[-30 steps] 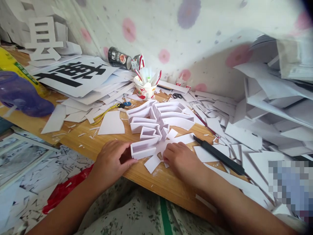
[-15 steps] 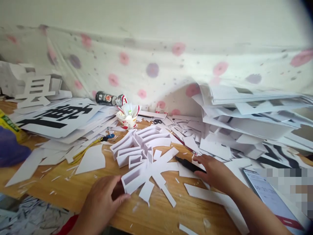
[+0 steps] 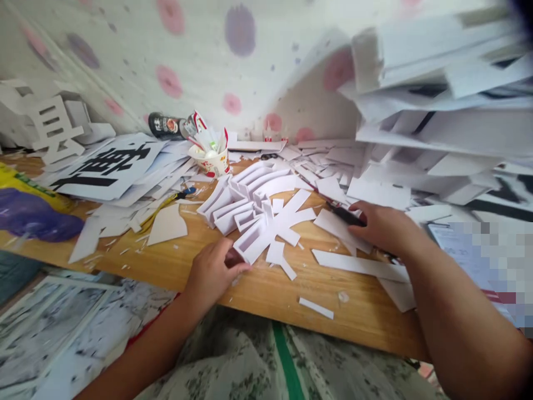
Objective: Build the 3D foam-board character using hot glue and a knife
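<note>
A white built-up foam-board character point(image 3: 266, 214) with raised side walls lies on the wooden table in front of me. My left hand point(image 3: 219, 266) grips its near left end between thumb and fingers. To the right, my right hand point(image 3: 377, 225) is closed around a slim black utility knife point(image 3: 343, 213), held low over white board scraps; the blade is too small to make out. Between the hands lies a loose white strip point(image 3: 362, 264), and a smaller strip point(image 3: 316, 307) rests by the table's front edge.
A paper cup point(image 3: 210, 161) full of tools and a black can point(image 3: 166, 126) stand behind the character. Stacked white boards point(image 3: 433, 133) rise at the right. Printed sheets point(image 3: 110, 166) and a purple-yellow bag point(image 3: 37, 214) lie left; a phone point(image 3: 453, 244) lies right.
The view has tilted down, so the table's front edge and my lap now show. My left hand keeps its grip on the character, and my right hand still holds the knife.
</note>
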